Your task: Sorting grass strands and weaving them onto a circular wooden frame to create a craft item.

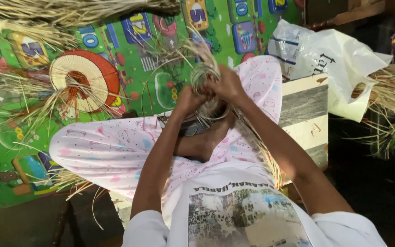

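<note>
Head view shows left hand [189, 98] and right hand [227, 84] both pinching a straw coil [205, 73] tight, keeping strands taut, beside a woven fan [85, 80].

Both bare arms reach forward and inward from short white sleeves, meeting above the lap; the left forearm runs up from the lower left, elbow bent, wrist straight; the left hand [189, 98] is closed into a loose fist, knuckles up, fingers curled under and hidden; the right forearm comes in from the lower right on a longer slant, crossing above the knee; the right hand [226, 84] sits slightly higher and further out than the left, back of the hand toward the camera, fingers bent down in a pinch; the two hands lie just beside each other, nearly touching; the legs are folded, one bare foot tucked under the wrists.
</note>
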